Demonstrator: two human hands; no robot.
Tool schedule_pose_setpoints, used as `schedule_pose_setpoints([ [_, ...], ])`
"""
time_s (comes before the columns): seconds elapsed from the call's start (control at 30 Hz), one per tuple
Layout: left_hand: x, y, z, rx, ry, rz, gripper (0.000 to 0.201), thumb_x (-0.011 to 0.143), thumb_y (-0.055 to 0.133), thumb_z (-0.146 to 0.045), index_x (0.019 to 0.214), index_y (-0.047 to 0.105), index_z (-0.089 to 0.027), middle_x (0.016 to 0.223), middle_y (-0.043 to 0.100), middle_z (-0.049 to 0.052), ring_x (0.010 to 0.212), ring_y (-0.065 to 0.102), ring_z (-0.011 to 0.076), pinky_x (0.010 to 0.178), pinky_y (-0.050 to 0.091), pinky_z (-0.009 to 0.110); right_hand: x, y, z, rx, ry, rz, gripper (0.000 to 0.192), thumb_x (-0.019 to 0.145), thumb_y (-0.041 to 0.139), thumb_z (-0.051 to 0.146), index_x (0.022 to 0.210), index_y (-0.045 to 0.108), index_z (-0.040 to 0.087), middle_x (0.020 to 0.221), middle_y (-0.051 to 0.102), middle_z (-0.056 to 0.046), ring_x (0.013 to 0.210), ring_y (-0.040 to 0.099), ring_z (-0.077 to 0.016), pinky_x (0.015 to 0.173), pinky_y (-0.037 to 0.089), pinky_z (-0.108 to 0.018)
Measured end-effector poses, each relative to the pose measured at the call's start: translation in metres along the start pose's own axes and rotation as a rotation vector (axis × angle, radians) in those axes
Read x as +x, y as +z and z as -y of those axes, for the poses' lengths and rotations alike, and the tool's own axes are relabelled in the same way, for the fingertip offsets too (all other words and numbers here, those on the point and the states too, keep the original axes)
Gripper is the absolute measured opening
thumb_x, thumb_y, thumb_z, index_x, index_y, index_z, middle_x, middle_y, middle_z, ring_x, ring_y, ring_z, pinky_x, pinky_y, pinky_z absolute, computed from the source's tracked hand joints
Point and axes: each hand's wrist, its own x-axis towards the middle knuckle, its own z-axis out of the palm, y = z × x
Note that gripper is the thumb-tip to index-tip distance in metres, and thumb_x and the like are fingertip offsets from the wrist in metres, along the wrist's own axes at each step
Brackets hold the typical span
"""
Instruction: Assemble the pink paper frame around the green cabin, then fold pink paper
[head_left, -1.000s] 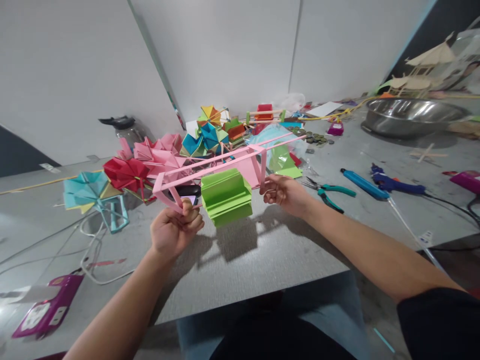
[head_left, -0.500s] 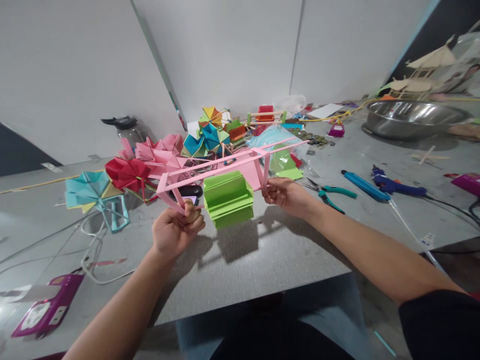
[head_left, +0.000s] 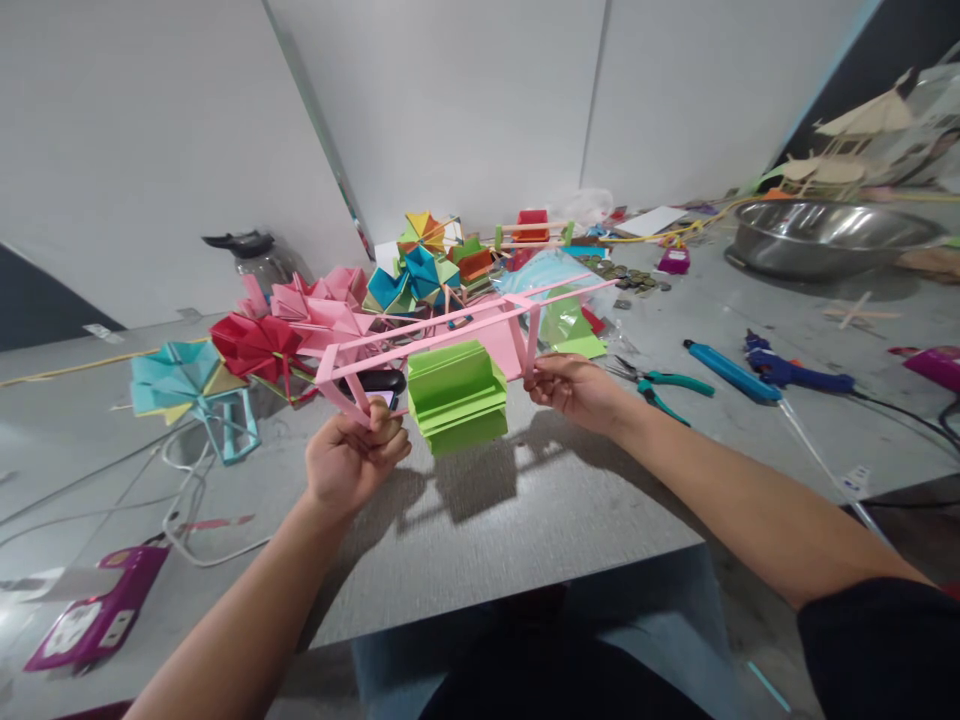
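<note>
Between my hands a pink stick frame (head_left: 420, 347) is held up above the grey table. A bright green folded-paper wheel (head_left: 457, 397) sits in its lower middle, between the two ends. My left hand (head_left: 356, 455) is closed on the frame's left lower corner. At the right lower corner, my right hand (head_left: 570, 388) pinches the frame between thumb and fingers. Long pink bars stretch away along the top toward the back right. The wheel's shadow falls on the table beneath it. A dark phone-like object is partly hidden behind the left end.
Coloured paper wheels, such as a red one (head_left: 256, 350) and a light-blue one (head_left: 180, 375), crowd the left. Pliers (head_left: 664, 385), a blue cutter (head_left: 731, 370), a glue gun (head_left: 799, 372) and a steel basin (head_left: 829, 240) lie right. A purple power strip (head_left: 101, 610) is front left.
Almost nothing differs. Both hands still hold the pink frame in about the same place.
</note>
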Motion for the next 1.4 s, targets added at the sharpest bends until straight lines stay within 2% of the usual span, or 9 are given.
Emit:
schedule_pose_setpoints([
  [0.27, 0.001, -0.002, 0.001, 0.039, 0.018, 0.038, 0.013, 0.073, 0.062, -0.015, 0.068, 0.051, -0.021, 0.058, 0.029, -0.007, 0.043, 0.032, 0.0099, 0.048, 0.039, 0.022, 0.0, 0.0, 0.001, -0.031, -0.008, -0.003, 0.02, 0.079, 0.09, 0.037, 0.08, 0.079, 0.02, 0.08, 0.075, -0.007, 0.07, 0.062, -0.0164, 0.066, 0.052, -0.033],
  [0.4, 0.0, 0.0, 0.0, 0.054, 0.033, 0.073, 0.014, 0.072, 0.065, -0.014, 0.068, 0.052, -0.021, 0.057, 0.029, -0.007, 0.045, 0.027, 0.0094, 0.048, 0.038, 0.023, -0.003, 0.004, 0.003, -0.017, -0.026, 0.01, 0.025, 0.08, 0.093, 0.043, 0.079, 0.08, 0.021, 0.081, 0.076, -0.007, 0.07, 0.063, -0.0162, 0.067, 0.053, -0.033],
  [0.53, 0.0, 0.001, -0.001, 0.019, 0.024, 0.072, 0.018, 0.073, 0.064, -0.014, 0.069, 0.049, -0.022, 0.057, 0.026, -0.007, 0.045, 0.024, 0.0102, 0.048, 0.039, 0.023, -0.006, 0.009, 0.002, 0.018, -0.102, 0.013, 0.029, 0.069, 0.103, 0.044, 0.08, 0.083, 0.026, 0.081, 0.078, -0.003, 0.073, 0.067, -0.0169, 0.073, 0.057, -0.035],
  [0.6, 0.001, 0.0, 0.0, 0.005, 0.022, 0.072, 0.019, 0.073, 0.064, -0.014, 0.069, 0.048, -0.023, 0.057, 0.026, -0.008, 0.044, 0.025, 0.0104, 0.048, 0.04, 0.023, -0.007, 0.011, 0.0, -0.032, -0.142, 0.006, 0.032, 0.064, 0.105, 0.045, 0.08, 0.084, 0.027, 0.077, 0.077, -0.002, 0.07, 0.067, -0.0165, 0.069, 0.055, -0.034],
  [0.73, 0.002, -0.001, 0.001, 0.02, 0.031, 0.083, 0.014, 0.071, 0.063, -0.012, 0.069, 0.052, -0.021, 0.056, 0.031, -0.007, 0.043, 0.028, 0.0096, 0.048, 0.04, 0.023, -0.007, 0.014, -0.001, -0.198, -0.233, -0.035, 0.035, 0.072, 0.099, 0.056, 0.077, 0.083, 0.025, 0.073, 0.076, -0.003, 0.061, 0.063, -0.0149, 0.059, 0.049, -0.032],
  [0.9, 0.002, 0.001, 0.002, 0.03, 0.036, 0.05, 0.009, 0.07, 0.058, -0.014, 0.066, 0.054, -0.02, 0.053, 0.031, -0.006, 0.04, 0.029, 0.0097, 0.045, 0.04, 0.023, -0.006, 0.015, -0.004, -0.332, -0.327, -0.099, 0.047, 0.074, 0.094, 0.067, 0.072, 0.08, 0.023, 0.065, 0.074, -0.004, 0.058, 0.063, -0.0165, 0.059, 0.051, -0.033],
  [1.07, 0.002, 0.003, 0.003, 0.026, 0.023, 0.04, 0.006, 0.069, 0.058, -0.015, 0.065, 0.056, -0.019, 0.053, 0.032, -0.006, 0.04, 0.03, 0.0094, 0.044, 0.04, 0.022, -0.005, 0.016, -0.012, -0.341, -0.353, -0.154, 0.056, 0.073, 0.091, 0.076, 0.073, 0.076, 0.021, 0.064, 0.072, -0.003, 0.057, 0.063, -0.016, 0.06, 0.054, -0.033],
  [1.4, 0.001, 0.006, 0.006, -0.04, -0.022, -0.021, 0.014, 0.069, 0.056, -0.014, 0.067, 0.046, -0.022, 0.053, 0.034, -0.006, 0.038, 0.033, 0.0103, 0.043, 0.036, 0.023, -0.007, 0.019, -0.019, -0.317, -0.397, -0.2, 0.055, 0.078, 0.089, 0.072, 0.078, 0.071, 0.02, 0.064, 0.068, -0.001, 0.057, 0.059, -0.0138, 0.06, 0.056, -0.032],
])
